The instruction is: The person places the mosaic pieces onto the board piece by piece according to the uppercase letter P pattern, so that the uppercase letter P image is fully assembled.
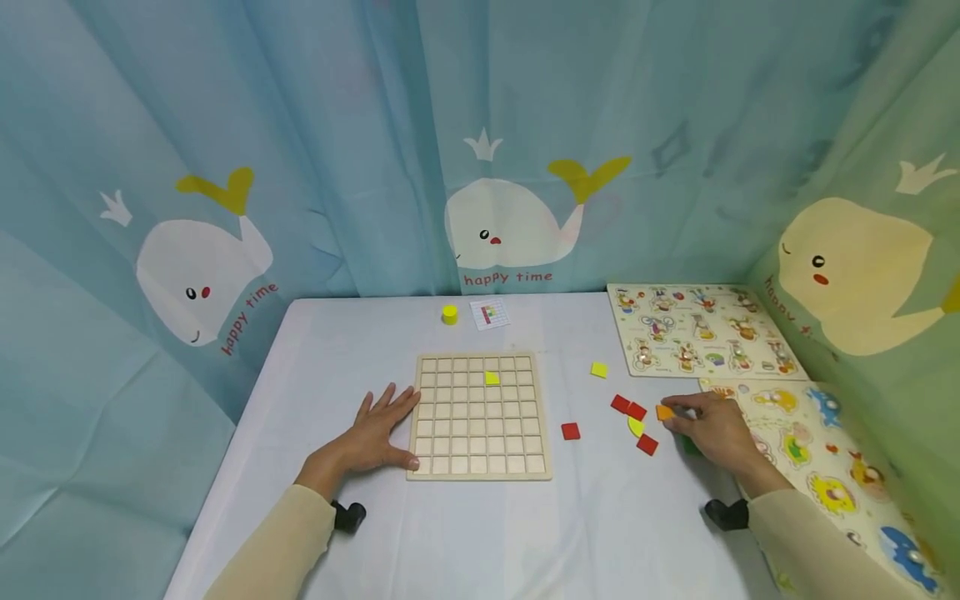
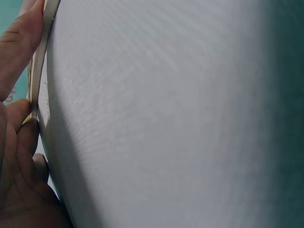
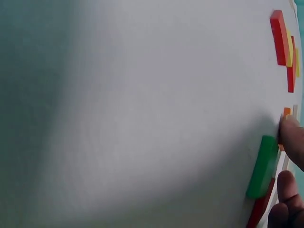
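Observation:
A wooden grid board (image 1: 478, 428) lies on the white table, with a yellow piece (image 1: 492, 378) in one of its upper cells. Along the board's left edge rests my left hand (image 1: 367, 437), fingers spread, thumb at the lower corner. My right hand (image 1: 712, 429) pinches an orange tile (image 1: 664, 412) between thumb and fingers, low over the table at the right. Just left of it are several red tiles (image 1: 647, 445) and a yellow quarter-round piece (image 1: 636, 426). Partly under the right hand is a green piece (image 3: 262, 166), with a red piece (image 3: 260, 209) beside it in the right wrist view.
Two picture puzzle boards (image 1: 705, 329) (image 1: 817, 450) cover the table's right side. A small pattern card (image 1: 491, 314) and a yellow round piece (image 1: 449, 314) lie beyond the grid board. Between the boards are a yellow tile (image 1: 598, 369) and a lone red tile (image 1: 571, 431). Curtains (image 1: 345, 150) surround the table.

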{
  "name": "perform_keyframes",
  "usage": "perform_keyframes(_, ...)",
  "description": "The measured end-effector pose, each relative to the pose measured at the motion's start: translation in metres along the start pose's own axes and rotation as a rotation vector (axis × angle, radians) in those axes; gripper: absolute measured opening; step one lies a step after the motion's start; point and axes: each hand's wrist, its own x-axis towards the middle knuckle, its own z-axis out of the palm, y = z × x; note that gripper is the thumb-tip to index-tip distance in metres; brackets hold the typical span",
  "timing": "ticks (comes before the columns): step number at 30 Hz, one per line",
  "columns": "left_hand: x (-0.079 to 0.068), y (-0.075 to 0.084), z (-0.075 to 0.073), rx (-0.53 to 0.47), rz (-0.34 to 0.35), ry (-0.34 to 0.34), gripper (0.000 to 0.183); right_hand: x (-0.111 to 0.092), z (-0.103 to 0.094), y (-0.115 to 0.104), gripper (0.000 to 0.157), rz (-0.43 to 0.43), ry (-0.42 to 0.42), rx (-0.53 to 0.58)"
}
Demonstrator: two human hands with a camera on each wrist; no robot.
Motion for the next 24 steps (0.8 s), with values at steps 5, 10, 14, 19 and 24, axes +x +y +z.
perform_keyframes(5, -0.0001, -0.0012, 0.0008, 0.009, -0.007, -0.003, 0.122, 0.0, -0.0011, 0.0042, 0.038, -0.029, -0.007, 0.026)
perform_keyframes(10, -0.0007, -0.001, -0.0005, 0.008, -0.008, 0.009, 0.122, 0.0032, 0.0006, 0.0063, 0.033, -0.057, 0.023, 0.009)
perform_keyframes(14, -0.0011, -0.0008, -0.0006, 0.011, -0.003, 0.007, 0.122, 0.0036, 0.0021, 0.0061, 0.03, -0.065, 0.047, -0.004)
perform_keyframes(19, -0.0005, -0.0012, 0.0005, 0.012, -0.005, 0.004, 0.122, 0.0029, 0.0034, 0.0039, 0.029, -0.05, 0.046, -0.015)
perform_keyframes(24, 0.0, -0.0019, 0.0011, 0.018, -0.005, 0.01, 0.121, 0.0044, 0.0056, 0.0055, 0.032, -0.046, 0.023, -0.036)
